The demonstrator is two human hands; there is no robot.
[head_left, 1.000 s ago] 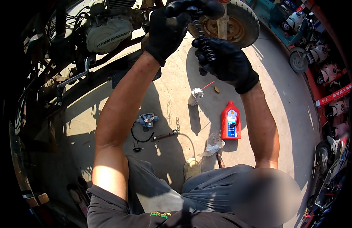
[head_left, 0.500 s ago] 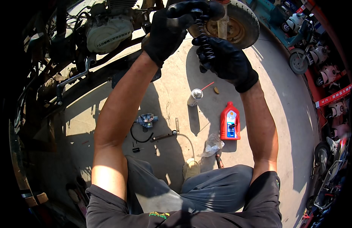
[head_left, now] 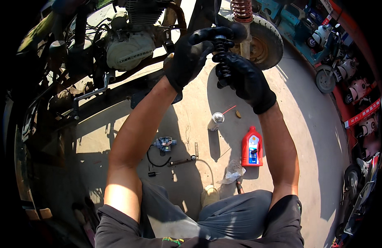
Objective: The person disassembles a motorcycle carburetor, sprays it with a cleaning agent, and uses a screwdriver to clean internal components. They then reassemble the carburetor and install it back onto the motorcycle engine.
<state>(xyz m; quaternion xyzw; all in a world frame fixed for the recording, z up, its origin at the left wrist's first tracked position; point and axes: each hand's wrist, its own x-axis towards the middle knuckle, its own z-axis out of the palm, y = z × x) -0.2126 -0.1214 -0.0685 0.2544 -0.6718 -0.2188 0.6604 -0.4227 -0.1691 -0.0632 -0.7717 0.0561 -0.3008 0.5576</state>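
Both my hands wear black gloves and are raised at the top middle, beside the motor vehicle's frame. My left hand point(head_left: 193, 58) is closed around the top of a dark coil spring point(head_left: 222, 62), near a metal cap-like piece point(head_left: 220, 37). A thin dark cable point(head_left: 216, 16) runs up from there. Just below and to the right, my right hand point(head_left: 246, 82) pinches the spring's lower coils. What sits at the spring's lower end is hidden by the fingers. On the ground beneath lie a carburetor point(head_left: 164, 144), a thin loose spring point(head_left: 196, 150) and a narrow slide-like part point(head_left: 182, 161).
An engine point(head_left: 131, 51) and frame stand at the upper left. A wheel point(head_left: 263, 45) and a red shock-absorber spring point(head_left: 242, 11) are close behind my hands. A spray can point(head_left: 215, 121) with a red straw, a red oil bottle point(head_left: 252, 151) and a crumpled plastic bag point(head_left: 233, 171) occupy the floor.
My hands and the floor items sit lower in the picture as the view shifts upward. The dark spring looks shorter, its coils closer together, with my hands still on it.
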